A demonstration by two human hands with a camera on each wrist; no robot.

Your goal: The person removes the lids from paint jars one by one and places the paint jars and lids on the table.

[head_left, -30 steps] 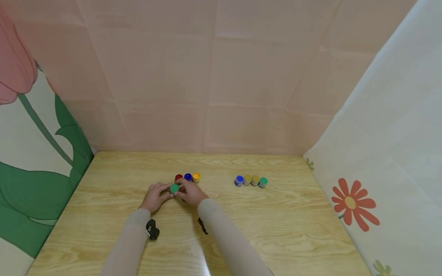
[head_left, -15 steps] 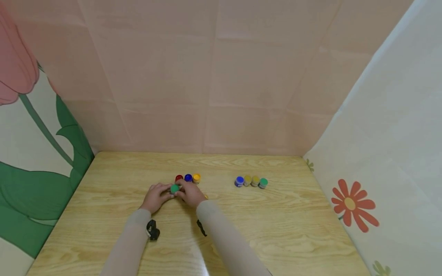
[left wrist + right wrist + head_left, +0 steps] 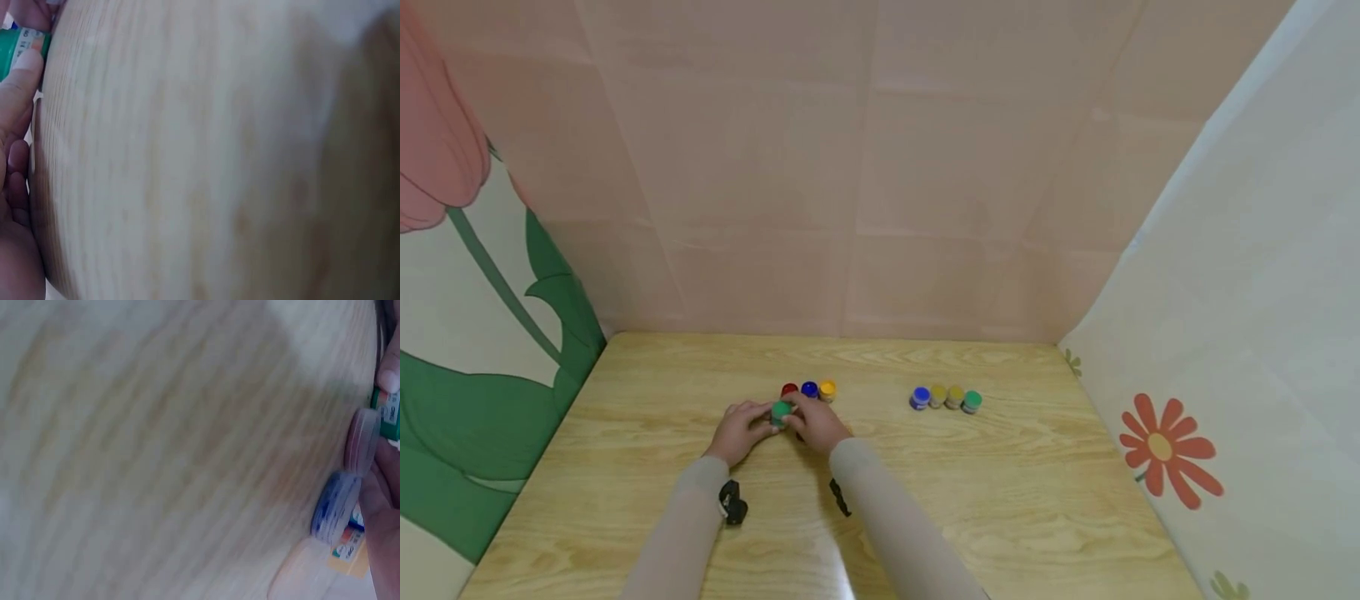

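So compared to a second ago, barely anything's moved: both hands are in nearly the same spot, the green jar [image 3: 781, 412] is still between them, and the whole scene just sits a hair lower in the head view. Left hand [image 3: 741, 432] has its fingers gripping the jar, thumb against the paper label. Right hand [image 3: 817, 423] has its fingers pinching the same jar from the other side. It's over the left half of the tabletop [image 3: 1000, 475], in front of a red jar [image 3: 789, 388], a blue jar [image 3: 809, 389] and a yellow jar [image 3: 827, 390], all small, round and stubby.

By the right hand there are three flat round discs, glossy-looking with blurry edges: a reddish disc [image 3: 362, 442], a blue disc [image 3: 336, 507] and a pale orange disc [image 3: 300, 572].

Tabletop is streaky, yellowish wood grain with a slight shine. Behind it hangs a creased pinkish backdrop [image 3: 850, 167]. Sleeves [image 3: 673, 533] look plain and smooth.
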